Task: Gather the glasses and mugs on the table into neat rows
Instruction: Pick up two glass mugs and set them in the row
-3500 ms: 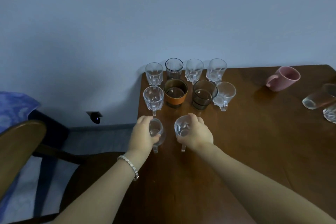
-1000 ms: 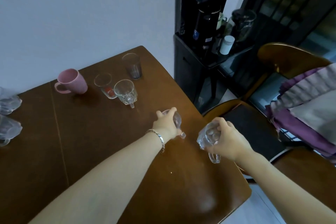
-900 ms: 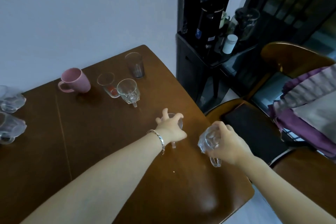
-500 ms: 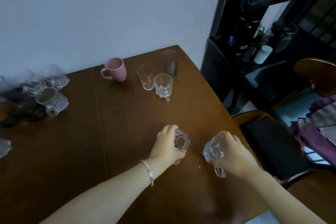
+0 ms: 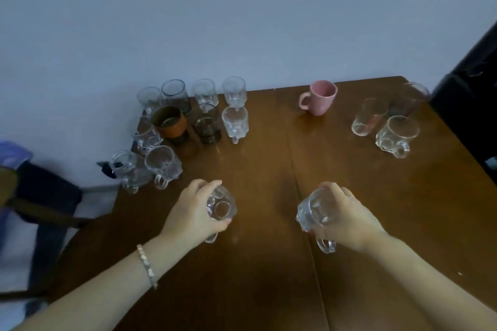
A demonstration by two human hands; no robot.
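- Our left hand (image 5: 197, 211) wraps one glass mug (image 5: 221, 207); our right hand (image 5: 347, 219) wraps another glass mug (image 5: 313, 212).
- The open slot lies up-left, beside the front-row mug (image 5: 163, 166), nearer our left grip on the table (image 5: 269, 169).

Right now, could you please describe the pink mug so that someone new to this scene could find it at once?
Start at the wooden table and look along its far edge, by the pale wall. Between the rows of glassware at the far left and three clear glasses at the far right, the pink mug stands upright alone, handle to the left. It is the only opaque, pink piece; everything near it is clear or dark glass.
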